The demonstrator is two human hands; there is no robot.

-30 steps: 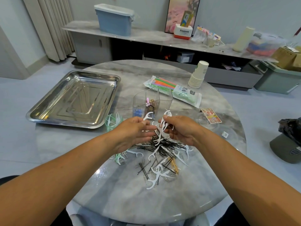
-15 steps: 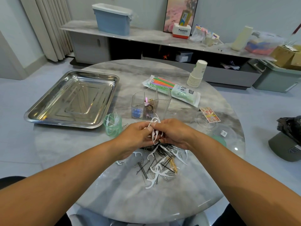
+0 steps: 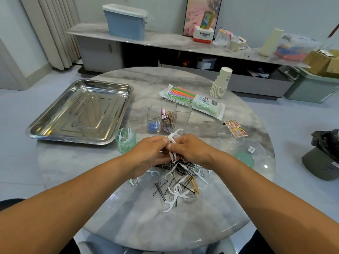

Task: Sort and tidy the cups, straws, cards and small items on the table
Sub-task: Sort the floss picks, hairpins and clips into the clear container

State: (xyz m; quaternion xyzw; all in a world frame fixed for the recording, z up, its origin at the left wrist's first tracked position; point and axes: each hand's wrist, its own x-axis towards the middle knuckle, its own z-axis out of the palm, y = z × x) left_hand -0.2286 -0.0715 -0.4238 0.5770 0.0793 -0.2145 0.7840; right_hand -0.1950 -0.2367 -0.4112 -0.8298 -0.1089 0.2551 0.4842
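Round, glossy grey marble surface (image 3: 102,162), viewed from above. Both hands meeting over the middle: left hand (image 3: 152,154) and right hand (image 3: 190,151), fingers curled, each grip pinching a bunch of white plastic floss picks (image 3: 174,139), thin and Y-headed. Bunch held roughly upright, long axis near to far, one forked head poking out on the far side. Beneath the hands, a tangled heap of black hairpins (image 3: 176,182), more white picks and paper clips. Left of the hands, a small translucent green cup (image 3: 125,143) with picks standing in it. Beyond, a clear ribbed organiser (image 3: 168,117), a packet of coloured straws (image 3: 192,101), a stack of paper cups (image 3: 221,83). Far left, a shiny rectangular steel tray (image 3: 80,110), corner overhanging the edge. Right, a card pack (image 3: 235,130). Bare marble toward the near rim.
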